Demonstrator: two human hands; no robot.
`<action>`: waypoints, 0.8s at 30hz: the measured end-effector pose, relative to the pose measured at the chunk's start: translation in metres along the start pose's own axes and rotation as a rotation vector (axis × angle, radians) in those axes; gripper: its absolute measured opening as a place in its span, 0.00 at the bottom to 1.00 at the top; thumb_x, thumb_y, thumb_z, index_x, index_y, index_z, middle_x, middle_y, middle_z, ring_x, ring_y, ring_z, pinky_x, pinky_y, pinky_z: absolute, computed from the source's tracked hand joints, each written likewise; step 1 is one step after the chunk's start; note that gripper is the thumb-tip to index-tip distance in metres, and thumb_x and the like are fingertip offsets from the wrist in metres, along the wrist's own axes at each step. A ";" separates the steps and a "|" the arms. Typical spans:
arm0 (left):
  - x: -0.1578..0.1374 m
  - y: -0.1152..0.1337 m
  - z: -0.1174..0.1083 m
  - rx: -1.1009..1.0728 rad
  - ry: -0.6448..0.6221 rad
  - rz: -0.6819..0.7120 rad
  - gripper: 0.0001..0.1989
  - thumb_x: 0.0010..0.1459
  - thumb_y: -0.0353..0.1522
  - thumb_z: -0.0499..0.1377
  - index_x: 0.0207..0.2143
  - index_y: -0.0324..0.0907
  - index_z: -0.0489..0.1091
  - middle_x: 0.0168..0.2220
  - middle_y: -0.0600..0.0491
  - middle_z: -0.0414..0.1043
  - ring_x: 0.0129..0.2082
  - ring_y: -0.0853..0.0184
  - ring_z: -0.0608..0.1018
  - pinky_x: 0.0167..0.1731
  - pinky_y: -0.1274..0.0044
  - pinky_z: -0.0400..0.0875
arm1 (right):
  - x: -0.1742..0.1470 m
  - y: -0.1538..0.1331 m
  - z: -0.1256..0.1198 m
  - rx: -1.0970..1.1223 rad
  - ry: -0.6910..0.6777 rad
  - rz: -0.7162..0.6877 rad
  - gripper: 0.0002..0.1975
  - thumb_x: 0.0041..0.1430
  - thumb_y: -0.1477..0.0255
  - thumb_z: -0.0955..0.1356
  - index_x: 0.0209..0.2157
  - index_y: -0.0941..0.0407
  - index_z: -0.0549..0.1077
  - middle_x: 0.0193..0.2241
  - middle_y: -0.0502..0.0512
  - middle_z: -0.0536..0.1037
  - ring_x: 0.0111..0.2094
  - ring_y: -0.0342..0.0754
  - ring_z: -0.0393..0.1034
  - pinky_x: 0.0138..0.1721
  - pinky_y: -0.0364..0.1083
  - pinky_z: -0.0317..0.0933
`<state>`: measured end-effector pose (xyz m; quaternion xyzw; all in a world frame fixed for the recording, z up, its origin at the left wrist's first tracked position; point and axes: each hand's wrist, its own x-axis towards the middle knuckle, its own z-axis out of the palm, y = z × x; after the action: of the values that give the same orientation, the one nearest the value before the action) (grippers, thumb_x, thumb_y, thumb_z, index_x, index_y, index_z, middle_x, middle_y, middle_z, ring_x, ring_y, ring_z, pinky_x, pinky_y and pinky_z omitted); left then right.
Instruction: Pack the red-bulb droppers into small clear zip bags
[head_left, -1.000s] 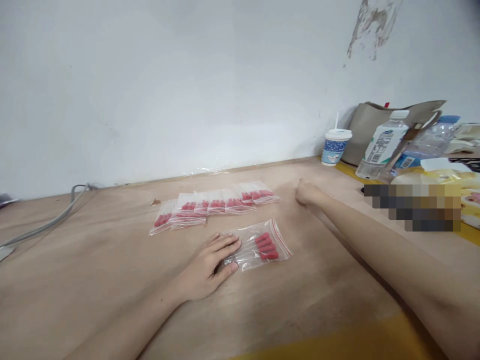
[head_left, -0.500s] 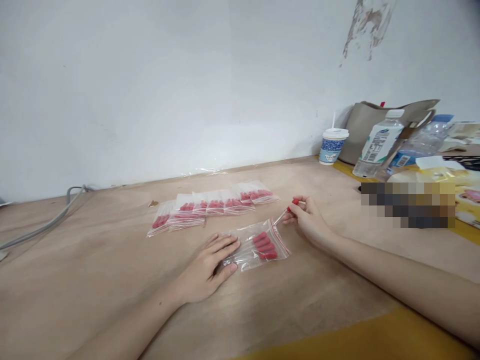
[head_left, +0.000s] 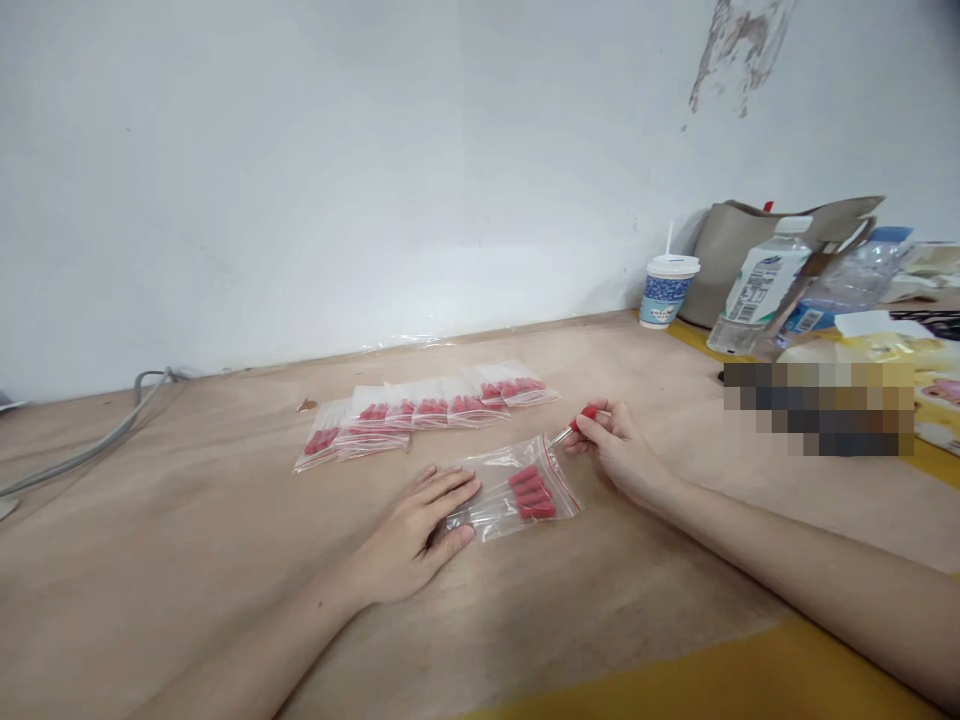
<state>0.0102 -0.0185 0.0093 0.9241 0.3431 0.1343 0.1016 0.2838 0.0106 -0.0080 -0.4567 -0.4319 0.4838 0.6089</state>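
A clear zip bag (head_left: 491, 470) lies on the table, its red-lined mouth facing right. Inside it are several droppers with red bulbs (head_left: 531, 493) side by side, their clear stems pointing left. My left hand (head_left: 420, 530) rests flat on the closed end of the bag, fingers stretched out. Between thumb and fingers of my right hand (head_left: 619, 445) is pinched a dropper (head_left: 588, 413) with a red bulb. Its clear stem slants down-left to the upper corner of the bag's mouth; whether the tip is inside I cannot tell.
Beyond my hands, several filled zip bags (head_left: 427, 405) overlap in a row. A paper cup with straw (head_left: 667, 292), a grey bag (head_left: 709, 265) and plastic bottles (head_left: 765, 285) stand at the back right, near yellow packaging (head_left: 892, 345). A grey cable (head_left: 112, 437) runs along the left.
My right hand has shifted slightly to the right and turned a little, showing more of the dropper's red bulb. My left hand and the bag have stayed put.
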 end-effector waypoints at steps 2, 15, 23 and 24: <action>0.000 0.000 0.001 -0.005 0.012 0.002 0.23 0.63 0.36 0.50 0.60 0.47 0.53 0.59 0.50 0.56 0.59 0.59 0.59 0.58 0.59 0.51 | -0.004 0.000 0.001 0.031 -0.027 0.038 0.18 0.46 0.63 0.68 0.33 0.51 0.55 0.27 0.47 0.69 0.28 0.44 0.70 0.35 0.48 0.66; 0.000 0.002 -0.001 0.021 0.021 -0.011 0.25 0.62 0.37 0.49 0.61 0.46 0.48 0.60 0.51 0.55 0.60 0.58 0.58 0.57 0.60 0.55 | -0.008 -0.008 0.005 -0.287 -0.320 0.203 0.13 0.43 0.66 0.71 0.28 0.57 0.67 0.15 0.43 0.69 0.17 0.37 0.61 0.17 0.38 0.52; 0.000 0.002 0.000 0.031 0.017 -0.016 0.25 0.63 0.38 0.49 0.61 0.46 0.49 0.60 0.51 0.55 0.60 0.58 0.57 0.57 0.61 0.53 | 0.000 -0.012 0.007 -0.463 -0.335 0.239 0.06 0.50 0.69 0.67 0.27 0.56 0.66 0.09 0.42 0.64 0.11 0.36 0.54 0.12 0.37 0.46; 0.000 0.001 0.000 0.033 0.018 -0.016 0.25 0.63 0.38 0.49 0.61 0.46 0.49 0.60 0.51 0.55 0.60 0.58 0.57 0.57 0.61 0.53 | 0.000 -0.011 0.008 -0.470 -0.318 0.237 0.06 0.51 0.69 0.67 0.27 0.56 0.65 0.09 0.42 0.64 0.11 0.36 0.54 0.12 0.37 0.46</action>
<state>0.0109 -0.0196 0.0095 0.9217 0.3533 0.1360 0.0844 0.2778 0.0101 0.0045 -0.5507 -0.5657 0.5036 0.3509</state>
